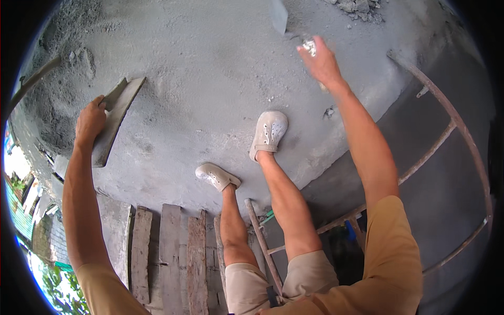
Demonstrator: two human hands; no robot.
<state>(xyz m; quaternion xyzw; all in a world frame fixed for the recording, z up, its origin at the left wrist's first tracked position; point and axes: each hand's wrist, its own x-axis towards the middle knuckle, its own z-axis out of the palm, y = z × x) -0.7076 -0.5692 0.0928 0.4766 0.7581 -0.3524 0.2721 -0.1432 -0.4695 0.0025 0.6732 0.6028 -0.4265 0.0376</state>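
Observation:
My left hand (90, 122) is closed around the back of a long, grey, cement-coated plastering float (118, 123), which is tilted on its edge at the left over the cement surface (210, 94). At the upper right, my right hand (324, 65) grips a trowel by its pale, mortar-spattered handle. The flat grey trowel blade (280, 17) points away from me, close to the cement. Part of the handle is hidden by my fingers, and the hand is slightly blurred.
Crumbled mortar (362, 8) lies at the far right, and rough mortar (63, 100) at the left. Rusty metal scaffold frames (462, 123) curve along the right side. Wooden planks (170, 252) lie below my feet in clogs (270, 131). The cement slab's edge (336, 157) runs diagonally beside my leg.

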